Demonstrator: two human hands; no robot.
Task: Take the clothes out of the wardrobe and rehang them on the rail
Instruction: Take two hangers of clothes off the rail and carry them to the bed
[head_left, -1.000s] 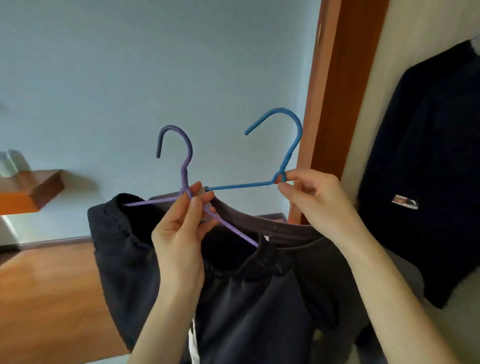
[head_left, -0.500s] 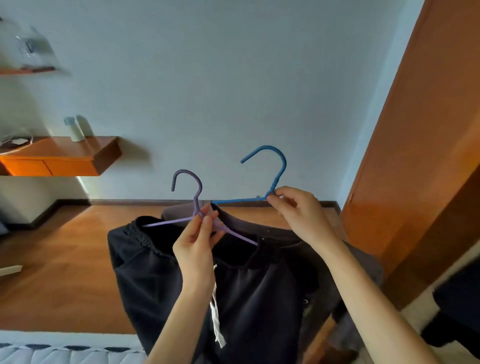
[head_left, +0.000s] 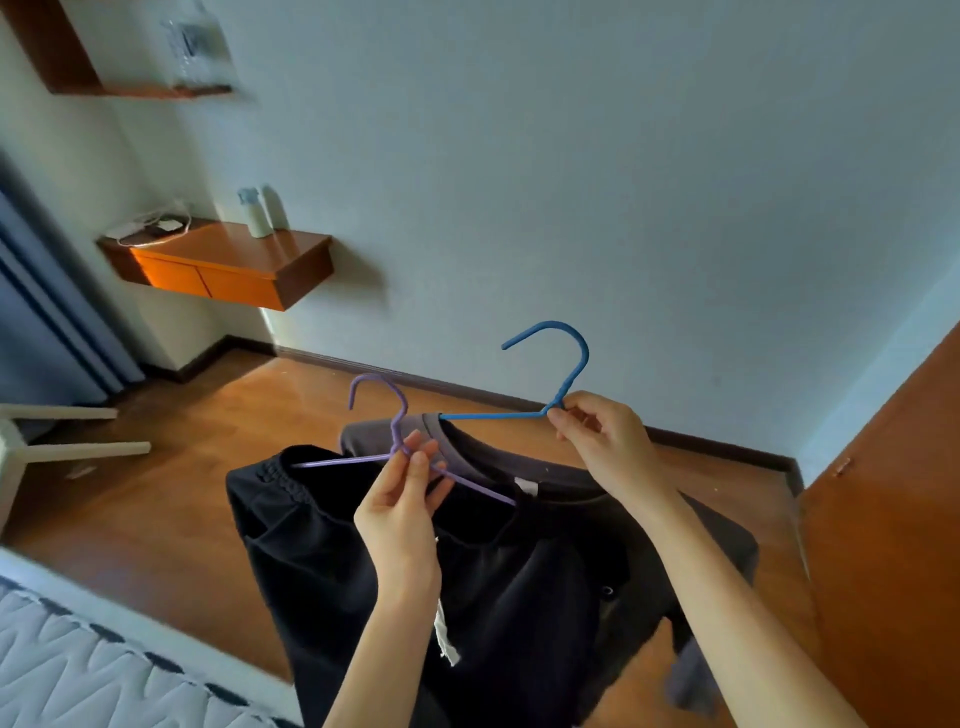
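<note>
From the head view, the left hand (head_left: 402, 499) pinches the thin purple wire hanger (head_left: 337, 461) at the twist below its hook, thumb and fingertips closed on the wire. A pair of black trousers with a gathered elastic waistband (head_left: 322, 561) and a white drawstring hangs from it. The right hand (head_left: 602, 441) pinches the blue wire hanger (head_left: 493, 415) at the base of its hook in the same way. That hanger carries a dark grey T-shirt (head_left: 550, 470), which hangs just behind the trousers and partly overlaps them. Both garments are held up in the air in front of the person, above the orange-brown wooden floor (head_left: 156, 493). Behind, a floating wooden drawer shelf (head_left: 228, 265) on the pale wall bears a white bottle (head_left: 257, 221). A quilted white mattress (head_left: 78, 670) fills the lower left corner, and an orange-brown wooden door (head_left: 893, 519) stands at the right edge.
</note>
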